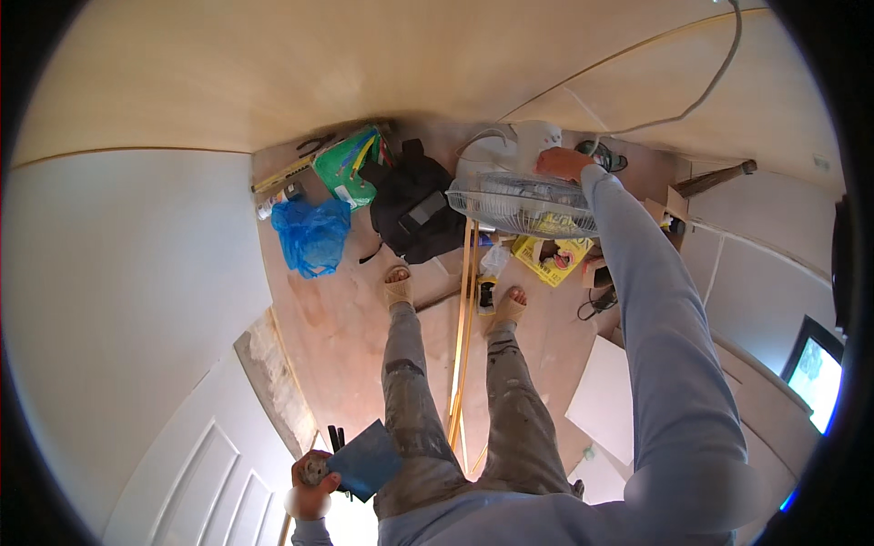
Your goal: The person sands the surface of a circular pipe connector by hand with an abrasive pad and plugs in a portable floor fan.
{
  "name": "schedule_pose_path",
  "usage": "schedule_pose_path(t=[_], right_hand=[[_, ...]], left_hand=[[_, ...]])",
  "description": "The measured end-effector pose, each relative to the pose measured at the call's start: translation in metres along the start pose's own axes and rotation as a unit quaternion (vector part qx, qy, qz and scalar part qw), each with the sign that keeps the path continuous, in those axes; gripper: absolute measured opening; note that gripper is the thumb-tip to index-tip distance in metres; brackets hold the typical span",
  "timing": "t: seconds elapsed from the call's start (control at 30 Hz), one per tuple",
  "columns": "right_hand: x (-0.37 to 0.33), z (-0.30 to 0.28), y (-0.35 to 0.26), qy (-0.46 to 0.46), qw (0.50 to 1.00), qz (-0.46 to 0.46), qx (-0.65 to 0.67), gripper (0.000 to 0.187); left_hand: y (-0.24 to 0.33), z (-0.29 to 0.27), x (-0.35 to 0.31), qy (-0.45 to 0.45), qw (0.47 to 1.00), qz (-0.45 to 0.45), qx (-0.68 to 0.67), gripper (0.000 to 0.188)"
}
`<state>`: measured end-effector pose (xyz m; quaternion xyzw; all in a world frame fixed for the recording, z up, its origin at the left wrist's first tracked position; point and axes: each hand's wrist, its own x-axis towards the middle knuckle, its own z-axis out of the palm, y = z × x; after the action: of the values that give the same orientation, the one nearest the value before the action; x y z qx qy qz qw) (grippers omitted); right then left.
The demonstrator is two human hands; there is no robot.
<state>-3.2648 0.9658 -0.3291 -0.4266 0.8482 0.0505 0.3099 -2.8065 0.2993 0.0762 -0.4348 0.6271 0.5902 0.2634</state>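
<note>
At the lower left, my left hand is closed on a blue-grey flat sheet, with the thumb at its edge. A rounded, mottled grey piece sits in the same grasp; its kind is unclear. Dark upright prongs show just behind the sheet. My right arm reaches far forward, and my right hand is at the fan, just above its wire guard and beside its white housing. Blur hides how the fingers of that hand lie, so whether they grip the fan cannot be told.
Ahead on the floor lie a black backpack, blue plastic bag, green bag and yellow box. Long wooden strips run between my legs. A grey cable hangs near the far wall; a panelled white door is at left.
</note>
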Motion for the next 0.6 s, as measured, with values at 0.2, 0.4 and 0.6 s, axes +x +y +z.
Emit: schedule_pose_path(t=[0.2, 0.4, 0.6], right_hand=[[-0.023, -0.015, 0.008, -0.084, 0.992, 0.085, -0.043, 0.025], [-0.038, -0.114, -0.115, 0.179, 0.899, 0.255, 0.306, 0.020], [-0.129, -0.159, -0.279, 0.409, 0.775, 0.239, 0.419, 0.029]], left_hand=[[-0.001, 0.009, 0.013, -0.020, 0.999, 0.039, -0.017, 0.056], [0.017, -0.008, 0.006, -0.026, 0.999, 0.039, -0.027, 0.053], [0.046, 0.013, 0.006, -0.039, 0.992, 0.103, -0.066, 0.053]])
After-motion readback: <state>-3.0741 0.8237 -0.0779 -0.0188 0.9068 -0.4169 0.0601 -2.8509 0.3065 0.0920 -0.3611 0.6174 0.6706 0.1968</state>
